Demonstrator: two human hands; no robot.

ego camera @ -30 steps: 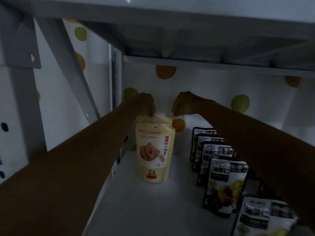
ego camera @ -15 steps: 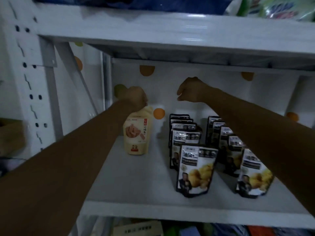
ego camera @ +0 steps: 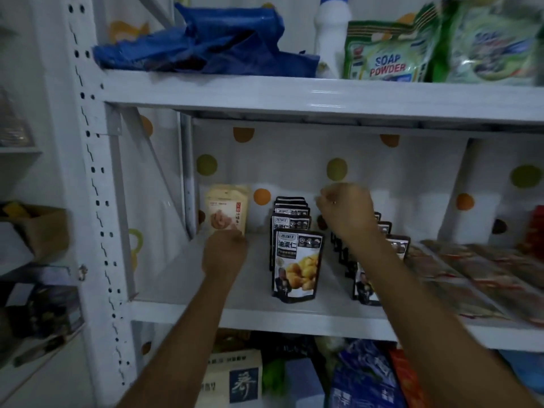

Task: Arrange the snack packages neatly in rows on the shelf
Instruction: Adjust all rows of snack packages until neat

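Two rows of black snack pouches stand upright on the middle shelf [ego camera: 294,319], running front to back. The left row [ego camera: 297,266] is at the shelf's centre. The right row [ego camera: 396,245] is just right of centre, partly hidden by a forearm.

One beige snack pouch [ego camera: 226,209]: upright, at the shelf's back left corner.

Left hand [ego camera: 225,254]: low over the shelf's left part, back of hand to camera, overlapping the beige pouch's lower edge. The grip is curled and blurred, so whether it holds the pouch cannot be told.

Right hand [ego camera: 346,212]: raised above the shelf's centre, over the back of the right row. The grip is narrow, fingers curled in, apparently touching no pouch.

Several flat red packets [ego camera: 477,278]: lying on the shelf's right part.

Above the shelf: blue bag [ego camera: 212,45], white bottle [ego camera: 331,39], soap powder bags [ego camera: 388,57].
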